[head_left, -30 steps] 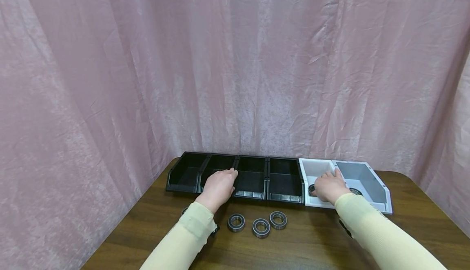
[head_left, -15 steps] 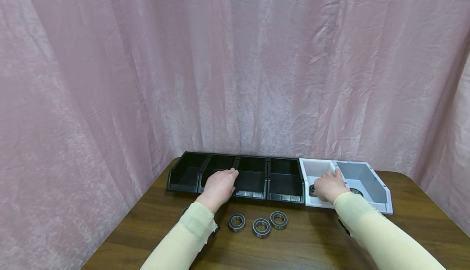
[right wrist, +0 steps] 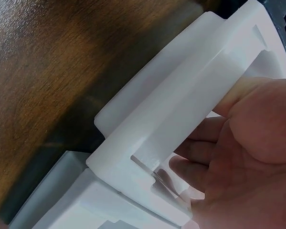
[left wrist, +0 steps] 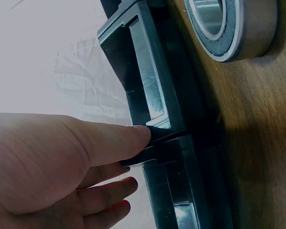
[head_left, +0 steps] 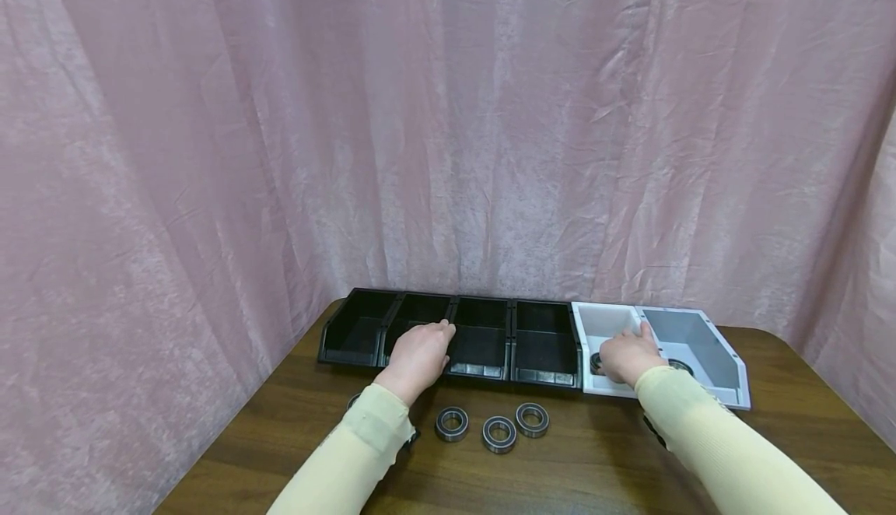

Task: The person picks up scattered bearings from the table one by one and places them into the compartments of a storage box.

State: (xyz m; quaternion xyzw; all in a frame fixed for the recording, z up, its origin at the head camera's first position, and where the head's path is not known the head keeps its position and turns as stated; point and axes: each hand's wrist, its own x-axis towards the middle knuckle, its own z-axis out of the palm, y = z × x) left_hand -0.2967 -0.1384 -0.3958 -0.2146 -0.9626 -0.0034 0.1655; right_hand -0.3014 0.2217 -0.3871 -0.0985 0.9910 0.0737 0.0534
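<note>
My left hand [head_left: 418, 355] is at the row of black bins [head_left: 478, 336], over the second one from the left. In the left wrist view its thumb and index finger pinch the rim of the wall between two bins [left wrist: 154, 138], while the other fingers hang loosely. My right hand [head_left: 628, 353] reaches down into the white bin [head_left: 607, 320], fingers bent behind its front wall [right wrist: 195, 107]. Close to its thumb lies a ball bearing [head_left: 596, 363]. Whether these fingers hold it I cannot tell.
Three bearings stand out on the wooden table [head_left: 581, 460]: a left one [head_left: 451, 424], a middle one [head_left: 499, 434] and a right one [head_left: 533, 419]. Another bearing [head_left: 352, 401] shows beside the left sleeve. The grey bin [head_left: 689, 328] holds a bearing [head_left: 680, 366]. A pink curtain [head_left: 483, 149] hangs behind.
</note>
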